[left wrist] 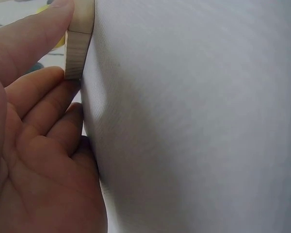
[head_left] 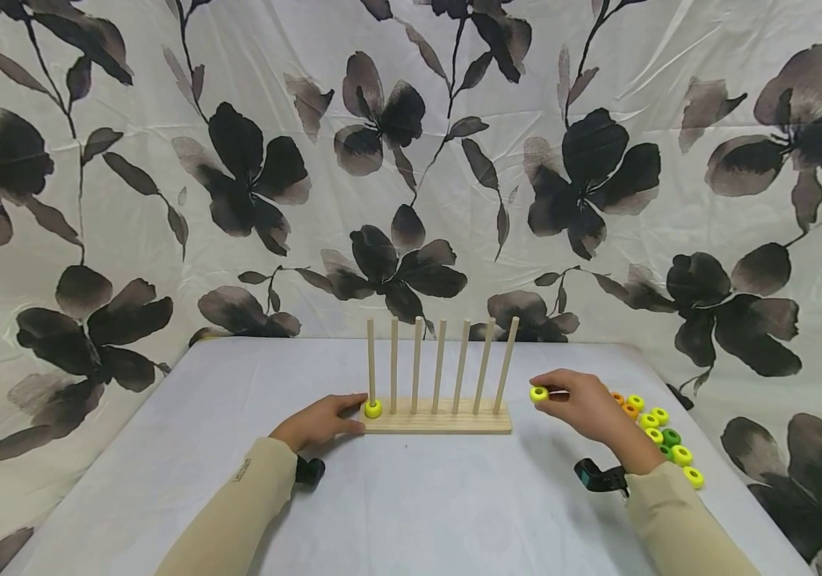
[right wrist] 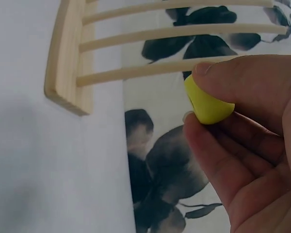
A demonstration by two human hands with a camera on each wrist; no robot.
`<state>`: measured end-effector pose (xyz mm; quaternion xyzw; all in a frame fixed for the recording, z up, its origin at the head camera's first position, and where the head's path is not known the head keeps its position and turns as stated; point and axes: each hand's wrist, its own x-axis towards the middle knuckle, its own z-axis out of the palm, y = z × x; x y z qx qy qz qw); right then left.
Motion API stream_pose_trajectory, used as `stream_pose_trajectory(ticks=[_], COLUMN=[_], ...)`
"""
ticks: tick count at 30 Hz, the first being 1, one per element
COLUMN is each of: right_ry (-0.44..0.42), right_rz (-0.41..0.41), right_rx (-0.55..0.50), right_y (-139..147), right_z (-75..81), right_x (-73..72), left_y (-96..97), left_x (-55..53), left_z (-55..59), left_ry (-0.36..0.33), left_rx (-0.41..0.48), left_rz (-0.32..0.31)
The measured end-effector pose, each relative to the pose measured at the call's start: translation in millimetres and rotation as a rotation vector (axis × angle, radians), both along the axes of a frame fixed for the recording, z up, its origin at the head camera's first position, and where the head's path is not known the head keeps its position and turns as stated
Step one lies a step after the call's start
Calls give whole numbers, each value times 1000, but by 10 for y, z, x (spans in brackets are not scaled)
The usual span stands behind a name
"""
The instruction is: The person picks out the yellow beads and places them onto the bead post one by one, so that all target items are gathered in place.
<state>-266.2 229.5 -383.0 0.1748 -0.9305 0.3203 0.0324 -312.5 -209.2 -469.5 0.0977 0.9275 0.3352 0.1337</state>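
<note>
A wooden peg rack (head_left: 439,427) stands on the table, its flat base carrying a row of several upright pegs. One yellow bead (head_left: 373,414) sits at the bottom of the leftmost peg. My left hand (head_left: 319,422) holds the left end of the base, thumb on one side and fingertips on the other, as the left wrist view shows. To the right of the rack, my right hand (head_left: 583,404) pinches another yellow bead (right wrist: 212,108) between thumb and fingers. That bead is in the air, apart from the pegs.
Loose yellow, orange and green beads lie in a group at the table's right side, partly behind my right hand; a yellow bead (head_left: 699,484) is nearest. The white-covered table (head_left: 411,512) ends before a flower-patterned cloth (head_left: 252,176) behind it.
</note>
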Motion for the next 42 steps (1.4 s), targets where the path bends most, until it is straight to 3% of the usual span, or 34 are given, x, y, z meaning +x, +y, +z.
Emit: stream_pose_trajectory(ticks=[17, 29, 42], right_ry=[-32, 57, -43], right_rz=[81, 173, 216], right_rx=[-78, -69, -104], right_y=[-148, -249, -491], right_z=[141, 323, 574], right_x=[-51, -102, -139], left_y=[13, 4, 8], left_x=[11, 22, 20], left_z=[32, 42, 36], left_ry=[-16, -20, -12], left_rx=[8, 6, 23], left_rz=[20, 9, 6])
